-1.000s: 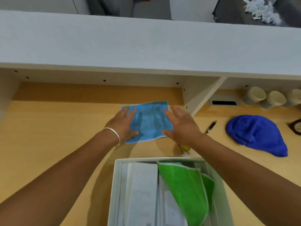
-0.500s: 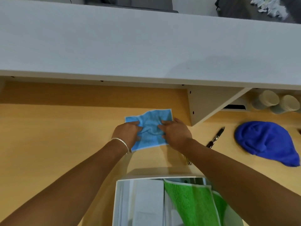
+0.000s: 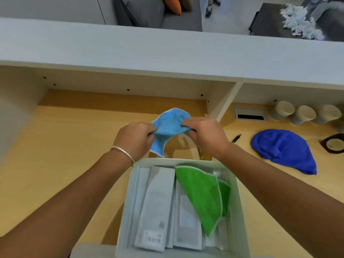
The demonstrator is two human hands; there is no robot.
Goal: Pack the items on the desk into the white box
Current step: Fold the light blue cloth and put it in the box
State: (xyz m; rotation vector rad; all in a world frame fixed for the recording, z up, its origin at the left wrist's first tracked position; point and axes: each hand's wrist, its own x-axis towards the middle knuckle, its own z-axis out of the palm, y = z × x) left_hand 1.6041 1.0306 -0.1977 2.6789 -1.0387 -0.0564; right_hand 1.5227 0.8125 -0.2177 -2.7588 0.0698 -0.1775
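I hold the light blue cloth (image 3: 170, 125) up off the desk (image 3: 65, 146), just beyond the far rim of the white box (image 3: 240, 202). My left hand (image 3: 135, 140) pinches its left side with fingers curled tight, and my right hand (image 3: 204, 135) grips the right side the same way, knuckles up. Between my hands the cloth bunches and sags; its upper edge arches in a rounded hump, and one corner hangs down to a point near the box rim. It is soft and fuzzy, sky blue, with a thin pale stitched border. A thin silver bangle (image 3: 123, 152) sits on my left wrist.

Below my hands the box is open. Inside, several pale grey flat cartons (image 3: 156, 205) stand side by side, and a green cloth (image 3: 202, 194) lies draped over the right ones. To the right on the desk lie a dark blue cloth (image 3: 283, 149) in a heap and a pen (image 3: 236, 138). Something yellowish (image 3: 205, 156) shows under my right wrist; I cannot make out what it is.
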